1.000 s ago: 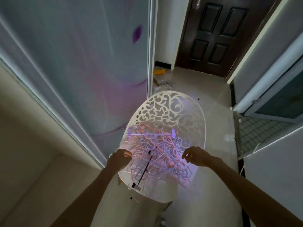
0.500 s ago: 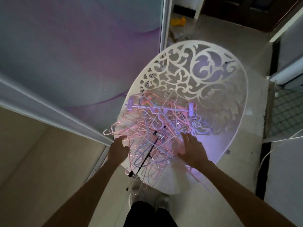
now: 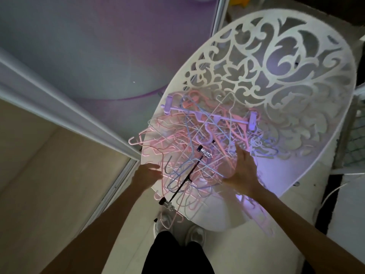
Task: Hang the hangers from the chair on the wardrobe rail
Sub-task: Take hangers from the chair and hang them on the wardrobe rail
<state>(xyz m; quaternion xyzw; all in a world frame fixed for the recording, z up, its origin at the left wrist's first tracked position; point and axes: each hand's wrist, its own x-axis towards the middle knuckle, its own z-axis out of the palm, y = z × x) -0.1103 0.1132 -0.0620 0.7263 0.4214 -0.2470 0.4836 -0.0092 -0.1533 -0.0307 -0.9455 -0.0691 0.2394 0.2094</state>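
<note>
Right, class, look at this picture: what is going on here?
A person stands over a white chair with a cut-out patterned back, its seat heaped with a tangled pile of hangers, pink, lilac and white. Both hands reach into the heap: the right hand lies flat on top with straight fingers, and the left hand touches the pile's left edge. No hanger is lifted clear yet. A black clip hanger lies across the front.

**Sliding door and tiled floor in dim light**

A frosted sliding door point(image 3: 94, 46) with a purple tint fills the upper left. Right of it, a yellow object point(image 3: 240, 1) lies on the pale floor point(image 3: 243, 252); below it, beige panelling point(image 3: 39, 165).
</note>
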